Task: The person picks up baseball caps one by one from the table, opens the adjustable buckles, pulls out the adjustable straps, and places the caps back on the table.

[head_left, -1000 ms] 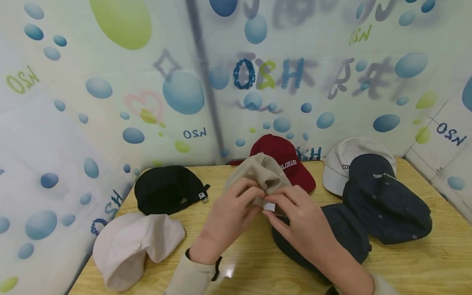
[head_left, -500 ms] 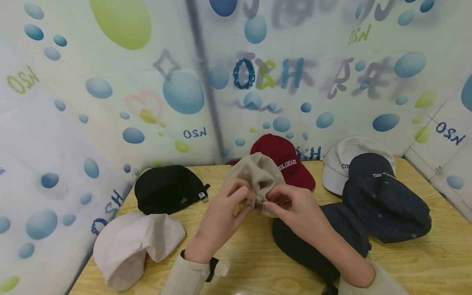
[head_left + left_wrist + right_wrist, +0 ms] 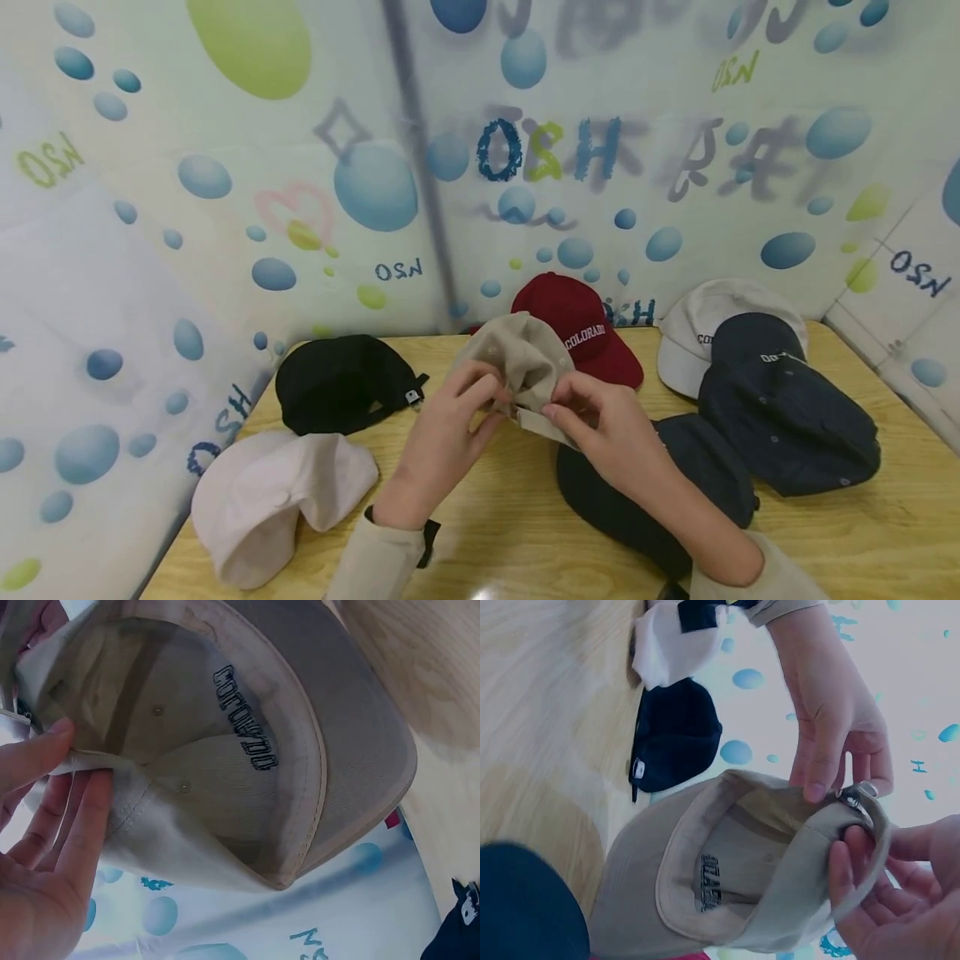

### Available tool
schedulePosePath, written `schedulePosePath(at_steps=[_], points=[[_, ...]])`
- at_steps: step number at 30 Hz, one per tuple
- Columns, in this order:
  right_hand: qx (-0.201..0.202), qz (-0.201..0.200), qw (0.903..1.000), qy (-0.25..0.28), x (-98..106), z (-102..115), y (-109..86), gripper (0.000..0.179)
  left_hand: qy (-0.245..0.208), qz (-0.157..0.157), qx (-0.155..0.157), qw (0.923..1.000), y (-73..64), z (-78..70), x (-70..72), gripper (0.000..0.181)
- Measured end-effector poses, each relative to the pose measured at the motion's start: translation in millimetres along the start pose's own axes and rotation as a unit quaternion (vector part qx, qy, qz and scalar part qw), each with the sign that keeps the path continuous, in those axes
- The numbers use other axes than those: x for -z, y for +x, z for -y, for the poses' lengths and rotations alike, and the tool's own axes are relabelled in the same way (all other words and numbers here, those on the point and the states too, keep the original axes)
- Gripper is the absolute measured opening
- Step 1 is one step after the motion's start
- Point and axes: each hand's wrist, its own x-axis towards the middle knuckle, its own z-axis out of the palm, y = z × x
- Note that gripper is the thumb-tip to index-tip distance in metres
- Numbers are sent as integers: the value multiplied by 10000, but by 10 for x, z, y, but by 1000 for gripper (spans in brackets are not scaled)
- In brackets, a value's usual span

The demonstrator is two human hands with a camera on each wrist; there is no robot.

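Both hands hold a beige baseball cap (image 3: 517, 346) above the table, its back opening turned toward me. My left hand (image 3: 442, 442) pinches the rim on the left side of that opening. In the right wrist view a small metal buckle (image 3: 849, 796) sits at the left hand's fingertips. My right hand (image 3: 618, 429) pinches the other side, and the fabric strap (image 3: 546, 427) hangs out below its fingertips. The strap loops past the right fingers in the right wrist view. Inside the cap, the left wrist view shows the back of dark embroidered lettering (image 3: 245, 720) and the brim (image 3: 360, 742).
On the wooden table (image 3: 487, 517), a black cap (image 3: 341, 383) and a pale pink cap (image 3: 262, 500) lie left. A red cap (image 3: 551, 296) stands behind the beige one. To the right are two navy caps and a light grey cap (image 3: 678, 358). A printed curtain backs the table.
The hands have drawn slightly apart. A white tag seen between the fingertips earlier is out of sight in the head view, and the beige strap now shows below the right fingers.
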Motion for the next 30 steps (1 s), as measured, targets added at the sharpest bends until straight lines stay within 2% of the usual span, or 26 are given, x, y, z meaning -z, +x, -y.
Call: schedulePosePath(at_steps=[5, 10, 12, 20, 26, 30], points=[[-198, 347, 9992, 67, 24, -62, 45, 7, 254, -49, -142, 9996, 5, -53, 22, 30], [-363, 796, 9924, 865, 59, -112, 107, 13, 266, -98, -270, 9992, 13, -85, 20, 30], [-427, 887, 9901, 1004, 54, -110, 117, 17, 298, -128, -337, 9989, 14, -86, 9, 29], [-511, 704, 9934, 748, -22, -84, 113, 23, 425, -189, -473, 9978, 17, -52, -27, 29], [-457, 690, 9941, 694, -20, -86, 81, 16, 570, -253, -270, 9977, 27, 58, 7, 29], [-431, 641, 9946, 694, -20, -85, 73, 14, 711, -125, -171, 9972, 15, 74, 24, 30]])
